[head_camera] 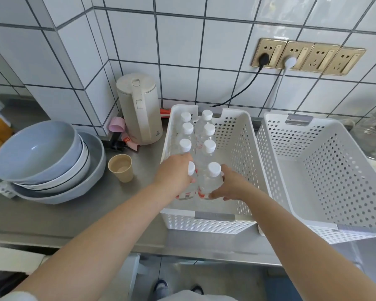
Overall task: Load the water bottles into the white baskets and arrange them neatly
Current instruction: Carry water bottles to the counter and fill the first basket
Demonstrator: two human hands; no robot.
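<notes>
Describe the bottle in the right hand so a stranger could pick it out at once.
Find the left white basket, the one beside the kettle. Two rows of white-capped bottles run along its left side. The bottle is the nearest in the right-hand row, the only one that the right hand grips.

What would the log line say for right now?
left hand grips bottle | right hand grips bottle | both in left basket | right basket holds no bottles

White tiles with dark grout are covering the wall (182,40) behind the steel counter (52,216), with gold sockets (308,56) gleaming above it.
</notes>
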